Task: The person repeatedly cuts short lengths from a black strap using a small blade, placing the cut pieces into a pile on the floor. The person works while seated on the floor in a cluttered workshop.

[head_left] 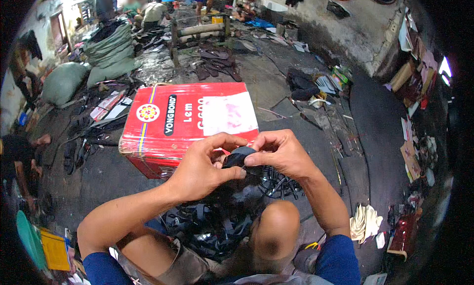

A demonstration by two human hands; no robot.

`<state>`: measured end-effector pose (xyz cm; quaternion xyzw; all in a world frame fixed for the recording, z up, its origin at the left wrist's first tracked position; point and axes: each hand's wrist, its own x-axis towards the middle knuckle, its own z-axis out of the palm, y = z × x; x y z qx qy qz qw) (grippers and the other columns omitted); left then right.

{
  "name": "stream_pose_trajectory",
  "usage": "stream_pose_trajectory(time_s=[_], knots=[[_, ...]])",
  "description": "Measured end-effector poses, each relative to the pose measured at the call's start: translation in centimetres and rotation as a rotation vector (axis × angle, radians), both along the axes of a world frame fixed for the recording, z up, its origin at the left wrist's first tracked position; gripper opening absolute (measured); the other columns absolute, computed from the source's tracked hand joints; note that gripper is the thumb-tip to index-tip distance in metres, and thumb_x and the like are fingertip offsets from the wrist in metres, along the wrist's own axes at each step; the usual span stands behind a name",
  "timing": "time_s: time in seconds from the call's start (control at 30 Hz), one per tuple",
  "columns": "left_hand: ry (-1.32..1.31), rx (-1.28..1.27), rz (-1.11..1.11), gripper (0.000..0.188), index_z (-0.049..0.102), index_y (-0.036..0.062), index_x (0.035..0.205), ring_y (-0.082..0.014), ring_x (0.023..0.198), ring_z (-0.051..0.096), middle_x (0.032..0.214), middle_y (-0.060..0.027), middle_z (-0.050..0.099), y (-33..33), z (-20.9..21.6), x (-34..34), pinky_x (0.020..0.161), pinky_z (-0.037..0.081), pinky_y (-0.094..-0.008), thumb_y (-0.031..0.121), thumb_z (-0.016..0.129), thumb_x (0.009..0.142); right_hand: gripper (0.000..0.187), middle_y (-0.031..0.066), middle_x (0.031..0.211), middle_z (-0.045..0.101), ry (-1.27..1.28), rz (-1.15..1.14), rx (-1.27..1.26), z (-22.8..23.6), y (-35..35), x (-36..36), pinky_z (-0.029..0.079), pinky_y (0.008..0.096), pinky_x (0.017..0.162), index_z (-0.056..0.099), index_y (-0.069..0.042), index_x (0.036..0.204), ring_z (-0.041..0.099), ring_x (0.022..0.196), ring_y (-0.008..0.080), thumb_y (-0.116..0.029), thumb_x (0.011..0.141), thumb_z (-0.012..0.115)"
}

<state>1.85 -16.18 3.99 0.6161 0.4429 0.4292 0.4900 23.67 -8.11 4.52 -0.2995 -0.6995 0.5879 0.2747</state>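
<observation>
A small curved black strap piece (pixel 235 159) with a greyish upper face is pinched between both hands, just over the near edge of a red carton (pixel 180 141). My left hand (pixel 197 164) grips it from the left, thumb below and fingers curled behind. On the other side, the thumb and forefinger of my right hand (pixel 282 154) close on its right end. Part of the piece is hidden by the fingers. Below, between my legs, lies a heap of glossy black straps (pixel 217 230). More thin black straps (pixel 279 183) lie under my right wrist.
A pale sheet (pixel 229 114) covers part of the carton's top. Dark soles (pixel 215 63) lie beyond it. Stuffed green sacks (pixel 66 82) stand at the far left. A cream cloth (pixel 365 223) rests at the right. Other people work at the left edge and far back.
</observation>
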Motion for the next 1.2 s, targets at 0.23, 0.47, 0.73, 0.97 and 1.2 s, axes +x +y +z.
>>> stream_pose_trajectory(time_s=[0.23,0.47,0.73,0.97,1.2], knots=[[0.116,-0.034,0.051,0.040,0.071,0.0007,0.123,-0.0081,0.095,0.066,0.104,-0.0041,0.074,0.0,0.2,-2.9,0.082,0.055,-0.0261,-0.008,0.070,0.084,0.014,-0.0078,0.078,0.063,0.174,0.111,-0.367,-1.3,2.2,-0.2,0.038,0.0190,0.056,0.071,-0.010,0.090,0.048,0.059,0.0005,-0.023,0.095,0.074],[0.832,1.151,0.378,0.040,0.076,0.0134,0.115,-0.0180,0.083,0.065,0.122,-0.0015,0.072,-2.3,0.1,-2.9,0.062,0.052,-0.0304,0.014,0.075,0.075,0.007,-0.0014,0.072,0.066,0.222,-0.176,-0.394,-0.7,1.5,-1.5,0.046,0.0225,0.052,0.071,-0.007,0.085,0.056,0.055,0.0061,-0.013,0.086,0.072],[1.178,0.813,-0.581,0.029,0.074,0.0069,0.114,-0.0193,0.099,0.069,0.097,-0.0073,0.073,-8.2,-1.8,-3.3,0.070,0.055,-0.0322,0.017,0.065,0.089,0.021,0.0028,0.079,0.065,0.690,-0.847,-0.280,2.1,8.7,7.2,0.057,0.0349,0.065,0.062,-0.012,0.092,0.065,0.070,0.0153,-0.030,0.100,0.065],[0.517,0.604,-0.280,0.092,0.043,0.0024,0.151,-0.0394,0.141,0.046,0.152,-0.0247,0.043,-5.3,-1.1,-2.7,0.117,0.039,-0.0458,0.031,0.087,0.076,0.021,-0.0011,0.081,0.067,-0.405,0.127,0.312,4.7,2.3,3.1,0.051,0.0302,0.069,0.073,-0.004,0.093,0.061,0.077,0.0081,-0.024,0.097,0.071],[-0.407,-0.099,-0.335,0.066,0.041,0.0036,0.151,-0.0164,0.095,0.065,0.112,-0.0121,0.065,-1.4,0.1,-0.9,0.078,0.051,-0.0289,0.030,0.071,0.099,0.018,0.0192,0.083,0.068,-0.323,0.625,0.650,10.2,-2.0,-3.0,0.053,0.0423,0.072,0.066,-0.001,0.095,0.067,0.077,0.0363,-0.020,0.096,0.067]])
